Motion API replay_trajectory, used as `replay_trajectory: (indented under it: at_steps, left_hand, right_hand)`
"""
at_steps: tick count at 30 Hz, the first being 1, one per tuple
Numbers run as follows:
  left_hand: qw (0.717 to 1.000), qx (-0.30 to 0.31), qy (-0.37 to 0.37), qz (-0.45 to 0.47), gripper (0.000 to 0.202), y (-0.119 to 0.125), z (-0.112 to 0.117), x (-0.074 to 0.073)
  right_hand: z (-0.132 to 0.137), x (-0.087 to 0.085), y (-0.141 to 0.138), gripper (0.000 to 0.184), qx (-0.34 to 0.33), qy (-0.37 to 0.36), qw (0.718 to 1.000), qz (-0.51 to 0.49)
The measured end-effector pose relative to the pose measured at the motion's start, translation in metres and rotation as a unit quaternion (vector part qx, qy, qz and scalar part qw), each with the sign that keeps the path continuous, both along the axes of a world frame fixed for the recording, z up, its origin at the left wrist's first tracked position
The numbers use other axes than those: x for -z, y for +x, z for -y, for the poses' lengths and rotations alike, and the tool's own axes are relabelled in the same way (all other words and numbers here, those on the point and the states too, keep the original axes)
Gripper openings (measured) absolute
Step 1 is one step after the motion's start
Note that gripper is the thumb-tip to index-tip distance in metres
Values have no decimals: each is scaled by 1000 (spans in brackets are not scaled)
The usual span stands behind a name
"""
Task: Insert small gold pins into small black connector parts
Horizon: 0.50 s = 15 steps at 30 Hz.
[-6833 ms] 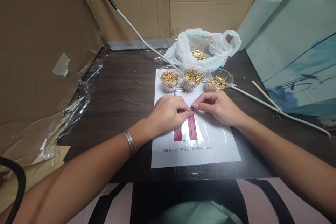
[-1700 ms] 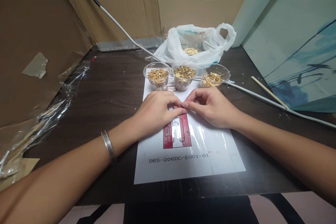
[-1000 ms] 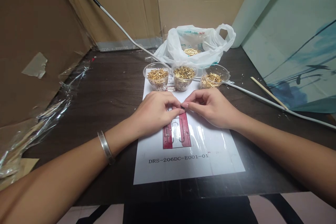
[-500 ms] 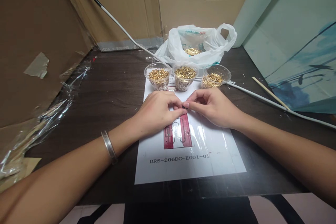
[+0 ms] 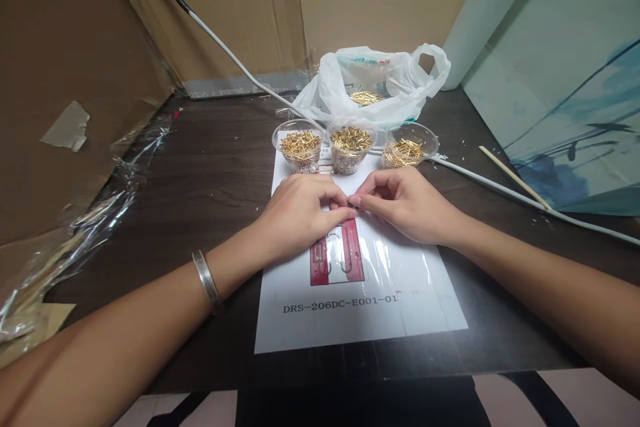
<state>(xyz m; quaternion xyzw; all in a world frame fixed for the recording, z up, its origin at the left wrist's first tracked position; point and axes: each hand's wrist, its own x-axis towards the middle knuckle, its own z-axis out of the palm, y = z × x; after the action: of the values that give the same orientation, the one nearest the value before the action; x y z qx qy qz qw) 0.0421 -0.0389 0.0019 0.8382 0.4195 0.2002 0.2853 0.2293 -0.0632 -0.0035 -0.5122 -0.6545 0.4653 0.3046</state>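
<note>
My left hand (image 5: 299, 213) and my right hand (image 5: 406, 203) meet fingertip to fingertip over a white printed sheet (image 5: 360, 300) marked DRS-206DC-E001-01. Both hands are closed in a pinch on a tiny dark part (image 5: 352, 204) between them. Just below the fingertips the sheet shows a red diagram (image 5: 344, 259) under clear film. Three clear cups of small gold pins stand beyond the hands: a left cup (image 5: 299, 145), a middle cup (image 5: 351, 142) and a right cup (image 5: 409, 149).
A white plastic bag (image 5: 373, 87) with more gold pins lies behind the cups. A white cable (image 5: 500, 187) crosses the dark table (image 5: 220, 173), and a wooden stick (image 5: 513, 177) lies at the right. Cardboard walls (image 5: 75, 80) and crumpled clear film (image 5: 75, 233) border the left.
Both hands have stayed pinched together at the same spot over the sheet. Only small finger shifts show. The view dropped slightly compared with the oldest frame.
</note>
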Motion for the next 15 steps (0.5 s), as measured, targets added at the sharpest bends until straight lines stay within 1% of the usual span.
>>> replay_trajectory:
  at_steps: [10, 15]
  left_hand:
    - [1000, -3, -1, 3, 11, 1, 0, 0]
    - [1000, -1, 3, 8, 9, -1, 0, 0]
  right_hand:
    - [1, -2, 1, 27, -7, -17, 1000, -16]
    - [2, 0, 1, 26, 3, -11, 1000, -15]
